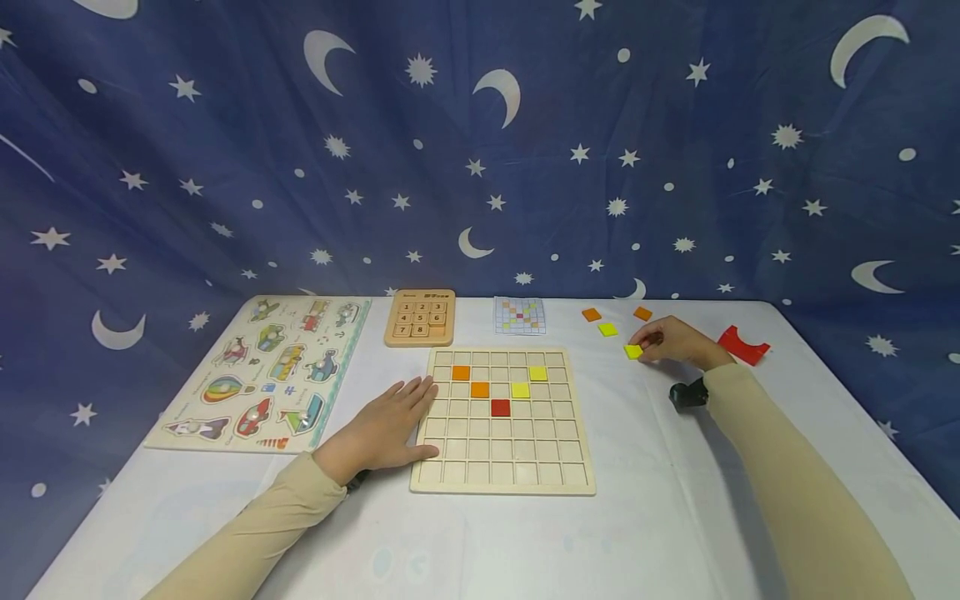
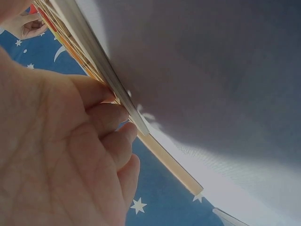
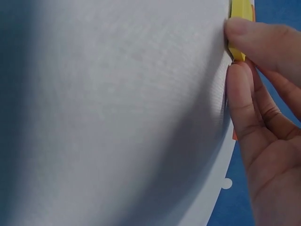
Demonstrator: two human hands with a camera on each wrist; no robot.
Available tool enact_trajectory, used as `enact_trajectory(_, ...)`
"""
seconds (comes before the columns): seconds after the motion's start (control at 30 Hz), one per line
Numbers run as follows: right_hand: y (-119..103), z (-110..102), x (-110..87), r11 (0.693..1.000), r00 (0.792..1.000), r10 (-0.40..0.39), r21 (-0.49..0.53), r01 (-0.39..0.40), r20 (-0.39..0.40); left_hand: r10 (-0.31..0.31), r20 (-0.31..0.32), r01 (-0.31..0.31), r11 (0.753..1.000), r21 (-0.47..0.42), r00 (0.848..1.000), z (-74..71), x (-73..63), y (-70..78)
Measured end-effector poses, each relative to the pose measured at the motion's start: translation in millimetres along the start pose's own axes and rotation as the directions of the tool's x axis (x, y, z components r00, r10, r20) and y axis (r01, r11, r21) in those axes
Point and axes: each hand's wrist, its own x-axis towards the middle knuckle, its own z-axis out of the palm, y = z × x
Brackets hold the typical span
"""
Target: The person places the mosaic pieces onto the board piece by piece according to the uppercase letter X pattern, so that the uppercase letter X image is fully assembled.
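My right hand (image 1: 677, 342) pinches a square yellow tile (image 1: 633, 352) between thumb and fingers, low over the white cloth right of the board. The right wrist view shows that tile edge-on (image 3: 241, 10). My left hand (image 1: 384, 427) rests at the left edge of a wooden grid board (image 1: 507, 488), its fingertips touching the rim. In the grid, two orange tiles (image 1: 480, 390), a red tile (image 1: 500, 407) and two yellow tiles (image 1: 521, 390) form a V. Near my right hand lie a loose yellow tile (image 1: 607, 330) and two orange tiles (image 1: 591, 314).
A picture puzzle board (image 1: 255, 375) with vehicles lies at the left. Behind the grid stand a wooden number puzzle (image 1: 420, 318) and a printed pattern card (image 1: 520, 316). A red curved piece (image 1: 743, 345) lies at the right. A blue starry curtain (image 1: 480, 167) hangs behind the table.
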Motion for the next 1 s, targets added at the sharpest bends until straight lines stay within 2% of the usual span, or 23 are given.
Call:
enact_trajectory(0.3,-3.0,0.0,-5.1,0.999,0.999,-0.036,-0.017,0.036,-0.012,-0.001,-0.002,0.001,1.000,0.008,1.000,0.4,0.0,0.3)
enact_trajectory(0.6,-2.5,7.0,-4.6,0.996,0.993,-0.080,-0.054,0.075,-0.082,0.004,-0.003,-0.004,1.000,0.016,1.000,3.0,0.8,-0.8)
enact_trajectory(0.73,-11.4,12.4,-4.7,0.991,0.986,-0.127,-0.047,0.123,-0.106,0.005,0.003,-0.005,1.000,0.024,1.000,3.8,1.4,-1.5)
enact_trajectory(1.0,-37.4,22.1,-7.2,0.979,0.973,-0.204,-0.014,0.203,-0.104,0.008,0.002,-0.008,1.000,0.018,1.000,1.5,0.3,-0.9)
